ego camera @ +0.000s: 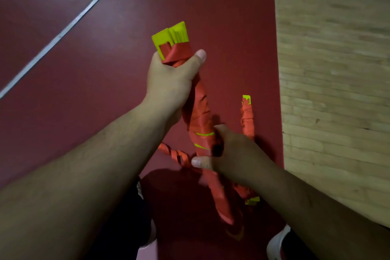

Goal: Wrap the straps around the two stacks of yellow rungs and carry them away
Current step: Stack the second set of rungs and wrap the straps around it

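A: Wrapping was the step in hand, then?

B: Its last turns, I judged. The held stack (198, 116) was bound in orange strap along nearly all its length, with bare yellow at the far end and two yellow slivers showing between turns lower down.

A: Where were the hands?

B: The left hand (175, 78) had its fingers and thumb curled tight round the stack just below the yellow end. The right hand (230, 150) gripped it lower down, fingers wrapped round the bundle and thumb lying across the strap. The stack was up off the red floor (105, 69), tilted away from the person.

A: And the next move?

B: A loose strap tail (175, 154) trailed off to the left below the right hand. It probably wanted winding on or tucking under a turn, with the left hand keeping the rungs from fanning. Whether the thumb already pinned that tail I could not tell.

A: Count them for me.

B: Two stacks: one in the hands, and a second stack (248, 120) lying on the red floor just right of it, wrapped too, yellow at both ends. One loose tail in sight. Two hands, both busy on the same stack, so the lying one would need a free hand before any carrying. Rungs within a stack were too bunched to count.
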Motion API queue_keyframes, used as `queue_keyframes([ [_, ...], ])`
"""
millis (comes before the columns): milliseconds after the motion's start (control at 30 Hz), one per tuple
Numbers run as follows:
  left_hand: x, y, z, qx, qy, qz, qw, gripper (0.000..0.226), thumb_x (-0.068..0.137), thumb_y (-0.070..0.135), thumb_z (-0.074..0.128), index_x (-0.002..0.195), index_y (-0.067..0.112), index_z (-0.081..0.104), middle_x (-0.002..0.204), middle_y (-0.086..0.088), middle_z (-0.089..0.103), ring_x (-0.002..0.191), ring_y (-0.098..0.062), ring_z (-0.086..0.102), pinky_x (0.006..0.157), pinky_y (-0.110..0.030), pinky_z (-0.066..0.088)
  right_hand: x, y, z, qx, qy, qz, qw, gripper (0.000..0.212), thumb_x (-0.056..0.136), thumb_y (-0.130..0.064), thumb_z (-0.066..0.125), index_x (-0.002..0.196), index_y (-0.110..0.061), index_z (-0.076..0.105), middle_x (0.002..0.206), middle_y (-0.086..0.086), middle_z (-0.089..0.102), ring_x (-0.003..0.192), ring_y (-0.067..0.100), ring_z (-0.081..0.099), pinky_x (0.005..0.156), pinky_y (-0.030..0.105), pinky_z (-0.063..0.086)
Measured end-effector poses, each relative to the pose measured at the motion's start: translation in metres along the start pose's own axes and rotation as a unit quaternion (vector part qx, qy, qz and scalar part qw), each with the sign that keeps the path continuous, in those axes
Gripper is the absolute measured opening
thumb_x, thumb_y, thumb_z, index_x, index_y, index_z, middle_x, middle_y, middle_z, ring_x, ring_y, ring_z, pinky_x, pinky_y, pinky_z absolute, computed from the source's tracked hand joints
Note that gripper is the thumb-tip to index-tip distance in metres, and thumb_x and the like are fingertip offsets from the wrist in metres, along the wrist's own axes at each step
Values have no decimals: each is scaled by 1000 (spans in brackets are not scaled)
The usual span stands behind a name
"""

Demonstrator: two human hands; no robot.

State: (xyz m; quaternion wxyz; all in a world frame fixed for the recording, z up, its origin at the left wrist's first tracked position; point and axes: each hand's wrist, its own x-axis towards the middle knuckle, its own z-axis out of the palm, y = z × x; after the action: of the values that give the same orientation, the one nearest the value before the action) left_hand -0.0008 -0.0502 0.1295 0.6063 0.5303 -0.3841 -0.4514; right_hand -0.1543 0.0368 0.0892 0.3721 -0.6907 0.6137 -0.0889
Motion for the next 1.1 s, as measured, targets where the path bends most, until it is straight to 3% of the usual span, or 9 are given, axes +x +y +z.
queue_keyframes([
  [67, 4, 2, -3, -7, -10, 6, 1000, 37, 70, 35, 84, 84, 21, 52, 74, -3, 51, 69, -17, 52, 66, -43, 52, 1, 2, 0, -36, 36, -16, 999, 53, 73, -62, 73, 116, -40, 52, 107, -13, 68, 101, 16, 64, 79, 33, 49],
  [200, 8, 2, -12, -66, -204, -45, 976, 83, 66, 33, 87, 131, 4, 45, 104, -6, 59, 93, -21, 61, 85, -47, 57, 2, 9, -9, 26, 29, -41, 998, 33, 77, -49, 75, 101, -33, 58, 96, -16, 66, 93, 9, 64, 78, 31, 49],
  [267, 1, 0, -16, -82, -297, -94, 947, 88, 61, 38, 92, 130, 2, 52, 111, -10, 65, 100, -24, 64, 85, -40, 56, 2, 9, -12, 56, 12, -67, 996, 40, 74, -50, 75, 106, -30, 62, 101, -14, 70, 94, 6, 65, 84, 36, 52],
  [333, -8, 0, -16, -104, -354, -141, 919, 65, 65, 41, 88, 116, 9, 65, 111, -10, 72, 104, -25, 69, 86, -35, 56, 2, 6, -14, 56, -19, -82, 995, 46, 70, -55, 72, 108, -31, 63, 101, -14, 71, 93, 3, 66, 84, 37, 53],
  [467, -16, 4, -6, -90, -301, -149, 938, 24, 83, 24, 66, 99, 6, 62, 83, -9, 67, 73, -25, 67, 80, -44, 53, 5, 5, -16, 28, -1, -67, 997, 38, 72, -53, 79, 99, -31, 64, 94, -11, 72, 86, 2, 67, 81, 31, 53],
  [667, -10, -1, -3, 28, -191, -96, 977, 21, 86, 31, 73, 90, 15, 60, 76, -4, 58, 74, -19, 57, 71, -35, 50, 6, 8, -30, -33, 11, -10, 999, 58, 66, -64, 78, 111, -29, 67, 96, -17, 66, 92, 4, 62, 86, 30, 51],
  [833, -9, 2, -5, 69, -264, -65, 960, 25, 82, 27, 70, 98, 20, 52, 83, -4, 47, 78, -17, 48, 72, -34, 43, 4, 1, -29, 38, 8, -18, 999, 65, 64, -76, 69, 101, -23, 70, 95, -2, 74, 88, 12, 69, 81, 41, 55],
  [933, -14, 1, -2, 70, -282, -68, 955, 44, 77, 24, 71, 113, 18, 47, 86, 1, 48, 81, -12, 49, 75, -30, 46, 1, 0, -21, 55, 16, -22, 998, 61, 69, -64, 76, 118, -27, 68, 108, -15, 70, 101, 5, 65, 91, 32, 52],
  [1100, -25, 4, 11, -23, -248, -71, 966, 29, 81, 15, 76, 83, 21, 48, 70, 3, 39, 65, -9, 41, 63, -23, 40, -2, -2, 1, -31, 63, 1, 998, 71, 65, -72, 73, 121, -34, 52, 110, -11, 67, 103, 16, 65, 82, 34, 51],
])
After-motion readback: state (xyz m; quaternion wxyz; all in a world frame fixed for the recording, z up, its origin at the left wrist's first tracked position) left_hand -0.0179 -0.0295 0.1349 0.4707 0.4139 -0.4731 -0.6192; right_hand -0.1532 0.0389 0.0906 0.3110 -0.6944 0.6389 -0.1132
